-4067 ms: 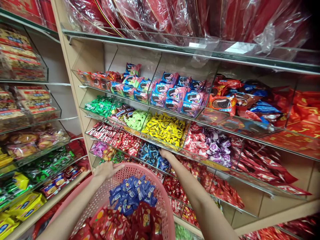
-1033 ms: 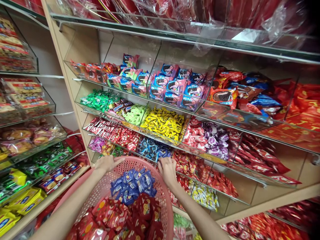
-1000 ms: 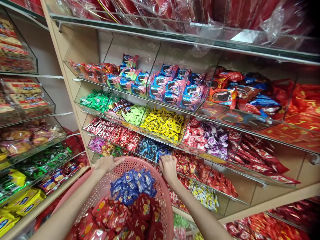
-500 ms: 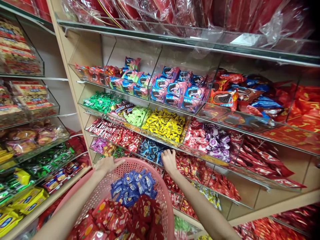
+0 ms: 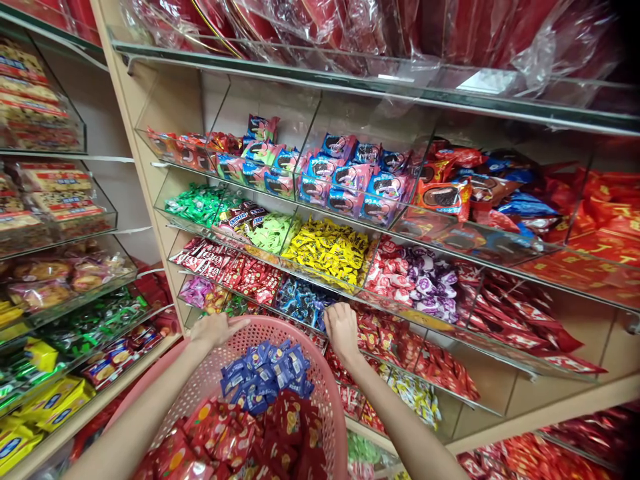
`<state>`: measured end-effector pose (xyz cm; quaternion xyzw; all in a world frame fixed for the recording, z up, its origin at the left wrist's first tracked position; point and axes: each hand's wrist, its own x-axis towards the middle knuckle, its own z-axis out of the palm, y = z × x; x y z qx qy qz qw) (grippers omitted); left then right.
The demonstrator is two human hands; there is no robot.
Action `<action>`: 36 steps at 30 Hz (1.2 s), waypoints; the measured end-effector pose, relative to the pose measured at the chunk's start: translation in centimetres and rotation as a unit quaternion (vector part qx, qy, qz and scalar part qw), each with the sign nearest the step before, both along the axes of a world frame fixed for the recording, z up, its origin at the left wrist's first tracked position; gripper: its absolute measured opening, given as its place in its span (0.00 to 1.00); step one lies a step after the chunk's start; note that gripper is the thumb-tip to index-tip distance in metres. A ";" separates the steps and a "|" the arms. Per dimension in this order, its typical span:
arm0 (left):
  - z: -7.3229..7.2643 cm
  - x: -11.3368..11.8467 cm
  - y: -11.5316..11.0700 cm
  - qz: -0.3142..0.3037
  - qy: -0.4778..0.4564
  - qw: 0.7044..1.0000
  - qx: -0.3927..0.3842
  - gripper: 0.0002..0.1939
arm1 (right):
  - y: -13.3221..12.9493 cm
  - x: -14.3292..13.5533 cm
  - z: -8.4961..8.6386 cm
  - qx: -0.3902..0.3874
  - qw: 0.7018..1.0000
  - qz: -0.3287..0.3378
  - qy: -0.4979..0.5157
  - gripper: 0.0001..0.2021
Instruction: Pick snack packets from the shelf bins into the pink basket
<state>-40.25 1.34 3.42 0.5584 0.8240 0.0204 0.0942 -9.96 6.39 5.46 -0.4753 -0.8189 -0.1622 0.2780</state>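
Observation:
A pink perforated basket holds blue-wrapped sweets and many red packets. My left hand is closed on its far left rim, thumb lying along the rim. To the right of the basket's far edge, my right hand is at the lower shelf, beside dark blue wrapped sweets and red packets. Its fingers are curled over; whatever lies under them is hidden.
Glass-fronted shelves carry yellow sweets, purple sweets and pink-blue cookie packs. A glass shelf edge runs just above my right hand. More shelves with biscuits stand on the left.
My right hand has shifted slightly down and right, and more of its back shows. My left hand and the basket stay in place.

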 end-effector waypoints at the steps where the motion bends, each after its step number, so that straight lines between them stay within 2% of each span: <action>1: 0.0 0.1 0.1 0.001 0.000 1.000 0.000 0.41 | -0.5 -0.3 0.1 -0.003 0.999 0.030 0.012 0.10; 5: 0.2 0.5 0.3 -0.007 -0.002 1.000 0.004 0.42 | -2.1 -2.5 -0.3 -0.040 0.984 0.170 0.013 0.10; 8: 0.5 0.7 0.3 -0.011 -0.001 1.000 0.006 0.42 | -2.3 -4.3 -1.4 -0.068 0.973 0.221 -0.009 0.11; 15: 1.0 0.8 -0.3 -0.007 -0.003 1.000 0.008 0.44 | -1.8 -6.1 -3.2 -0.085 0.954 0.278 -0.067 0.11; 22: 0.7 0.5 -0.2 0.004 -0.003 1.000 -0.001 0.42 | -1.6 -5.1 -4.1 -0.104 0.950 0.280 -0.093 0.09; 26: 0.7 0.5 -0.1 -0.002 -0.007 1.000 0.000 0.41 | -1.7 -4.4 -3.8 -0.105 0.949 0.279 -0.101 0.06; 30: 0.7 0.6 0.0 -0.004 -0.002 1.000 0.005 0.41 | -1.5 -3.1 -2.7 -0.096 0.967 0.218 -0.087 0.07; 33: 0.6 0.5 0.1 -0.003 0.002 1.000 0.006 0.41 | -0.8 -1.6 -1.9 -0.085 0.990 0.088 -0.066 0.09; 36: 0.4 0.4 0.2 -0.004 0.004 1.000 0.003 0.41 | 0.1 -0.2 -1.7 -0.096 0.991 -0.050 -0.077 0.10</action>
